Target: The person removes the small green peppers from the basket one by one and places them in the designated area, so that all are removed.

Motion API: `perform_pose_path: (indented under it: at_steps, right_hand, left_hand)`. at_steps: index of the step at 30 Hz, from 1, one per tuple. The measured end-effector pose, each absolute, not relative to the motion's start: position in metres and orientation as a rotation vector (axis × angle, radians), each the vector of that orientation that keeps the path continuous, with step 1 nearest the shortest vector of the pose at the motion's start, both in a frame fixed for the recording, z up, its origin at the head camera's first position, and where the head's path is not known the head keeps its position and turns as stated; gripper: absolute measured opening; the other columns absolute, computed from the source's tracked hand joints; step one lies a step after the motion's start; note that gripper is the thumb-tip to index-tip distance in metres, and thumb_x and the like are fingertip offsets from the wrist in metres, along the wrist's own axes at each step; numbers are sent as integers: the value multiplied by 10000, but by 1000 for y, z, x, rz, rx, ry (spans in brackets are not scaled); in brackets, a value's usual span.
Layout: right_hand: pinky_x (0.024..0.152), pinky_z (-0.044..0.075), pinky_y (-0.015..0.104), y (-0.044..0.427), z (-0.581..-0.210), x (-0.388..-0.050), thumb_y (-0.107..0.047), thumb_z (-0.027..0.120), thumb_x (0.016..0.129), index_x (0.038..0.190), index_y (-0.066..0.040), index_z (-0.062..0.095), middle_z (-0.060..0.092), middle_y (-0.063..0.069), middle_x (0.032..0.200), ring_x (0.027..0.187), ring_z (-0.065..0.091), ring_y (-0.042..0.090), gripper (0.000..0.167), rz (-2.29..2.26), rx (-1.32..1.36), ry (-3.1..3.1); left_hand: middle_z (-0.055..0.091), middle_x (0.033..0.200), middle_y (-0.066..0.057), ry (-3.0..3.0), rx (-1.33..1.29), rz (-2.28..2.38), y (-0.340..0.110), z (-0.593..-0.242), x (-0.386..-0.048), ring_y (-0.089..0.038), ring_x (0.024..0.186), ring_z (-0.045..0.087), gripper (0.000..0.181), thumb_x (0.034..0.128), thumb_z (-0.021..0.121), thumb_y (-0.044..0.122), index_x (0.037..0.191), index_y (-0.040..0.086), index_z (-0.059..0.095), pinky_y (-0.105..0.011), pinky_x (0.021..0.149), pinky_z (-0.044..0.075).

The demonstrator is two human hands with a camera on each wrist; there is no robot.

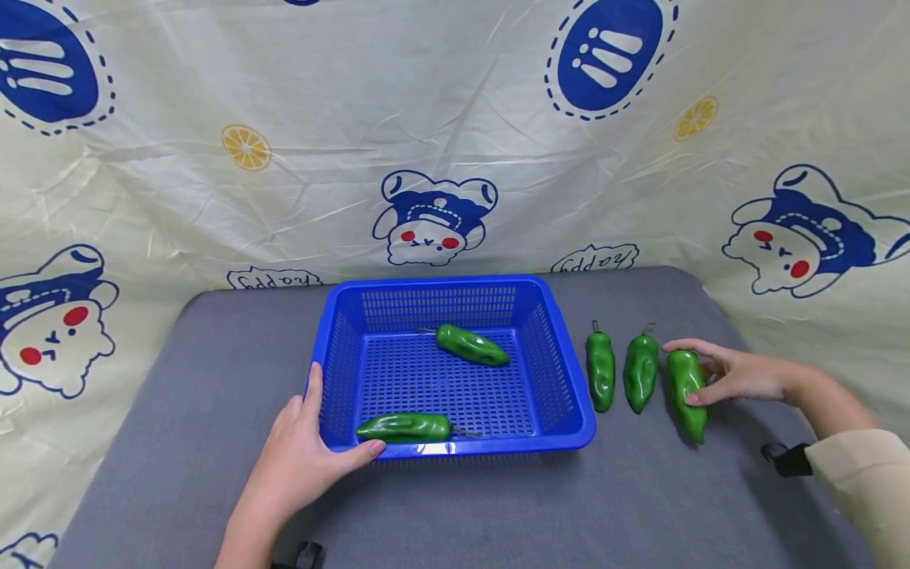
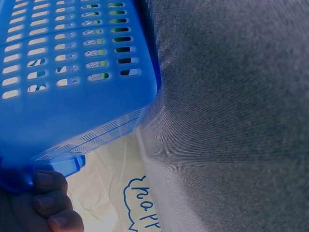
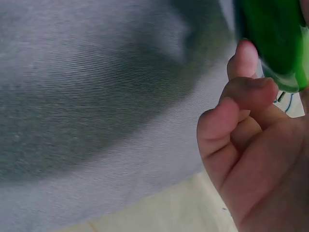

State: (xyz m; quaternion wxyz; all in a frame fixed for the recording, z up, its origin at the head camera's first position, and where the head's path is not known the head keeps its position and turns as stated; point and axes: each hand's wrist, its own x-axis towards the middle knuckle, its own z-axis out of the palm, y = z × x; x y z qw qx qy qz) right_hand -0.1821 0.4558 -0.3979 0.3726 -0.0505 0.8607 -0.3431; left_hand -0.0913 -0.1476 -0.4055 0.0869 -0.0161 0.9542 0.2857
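Observation:
At the near left corner of the blue plastic basket (image 1: 490, 447), my left hand (image 1: 298, 454) grips the rim, thumb along the front edge. The left wrist view shows fingertips (image 2: 58, 220) curled under the rim, beside the basket's slotted wall (image 2: 72, 101). To the right, my right hand (image 1: 746, 375) pinches a green pepper (image 1: 684, 387) between thumb and fingers. That pepper (image 3: 275, 38) appears partly cut off in the right wrist view, with the other fingers (image 3: 217, 123) bent. Inside the basket lie two green peppers, one near the back (image 1: 471, 345) and one along the front wall (image 1: 405, 427).
Two more green peppers, one beside the basket (image 1: 601, 371) and one closer to my right hand (image 1: 641, 371), lie on the grey cloth-covered table (image 1: 483, 514). A cream curtain with printed cartoons (image 1: 320, 205) hangs behind the table and along its sides.

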Motion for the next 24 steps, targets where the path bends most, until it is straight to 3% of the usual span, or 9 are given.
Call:
perform_pose_path:
  at_steps: [4, 10, 15, 19, 24]
  right_hand:
    - [731, 428, 386, 455, -407, -179, -243, 685, 934, 1550, -197, 151, 435, 304, 1336, 1090, 502, 311, 816, -869, -118, 2193]
    - [653, 426, 334, 453, -411, -179, -248, 693, 931, 1556, -119, 122, 516, 221, 1224, 930, 517, 236, 856, -863, -127, 2233]
    - [755, 477, 383, 452, -409, -182, -277, 713, 917, 1570, -79, 77, 523, 236, 1225, 1039, 524, 289, 932, -821, -128, 2303]
    - [775, 499, 423, 447, -398, -186, -322, 702, 922, 1579, -84, 85, 520, 253, 1222, 1075, 518, 329, 932, -761, -174, 2445]
    - [751, 483, 398, 431, -379, -196, -356, 687, 931, 1594, -146, 86, 469, 274, 1263, 973, 557, 289, 919, -724, -212, 2552]
  left_hand:
    - [385, 1467, -280, 2849, -41, 853, -148, -406, -91, -420, 1316, 408, 1361, 680, 685, 808, 1593, 181, -106, -645, 1044, 373]
    - [409, 1437, -275, 2859, -34, 858, -148, -406, -91, -410, 1294, 421, 1361, 677, 683, 811, 1595, 180, -97, -631, 1037, 382]
    - [416, 1430, -277, 2862, -31, 856, -148, -407, -91, -411, 1293, 426, 1364, 671, 679, 820, 1596, 181, -94, -628, 1032, 386]
    - [425, 1416, -276, 2865, -34, 854, -147, -407, -91, -405, 1284, 433, 1355, 680, 692, 800, 1598, 172, -82, -622, 1034, 387]
    - [429, 1408, -278, 2866, -39, 844, -147, -407, -91, -400, 1269, 442, 1354, 686, 691, 796, 1597, 164, -85, -625, 1027, 392]
